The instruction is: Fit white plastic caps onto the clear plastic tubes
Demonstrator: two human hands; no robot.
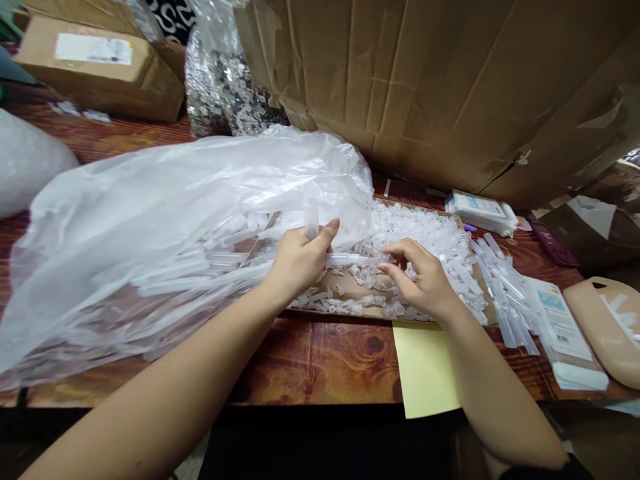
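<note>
My left hand (303, 259) is closed around translucent plastic tubes. One wider tube (311, 220) sticks up above the thumb, and a thinner clear tube (347, 259) points right from the fist. At that tube's right end, the fingers of my right hand (420, 277) pinch a small clear ribbed plastic piece (384, 258). Whether the piece is on the tube or just touching it, I cannot tell. Below both hands lies a shallow cardboard tray (353, 288) with a heap of small clear plastic parts (415, 223).
A plastic bag (200, 180) of long tubes spreads across the left. More tubes (505, 293) lie right of the tray, beside packaged stacks (563, 333) and a beige plastic board (605, 333). A large carton (425, 87) stands behind; yellow paper (427, 367) overhangs the front edge.
</note>
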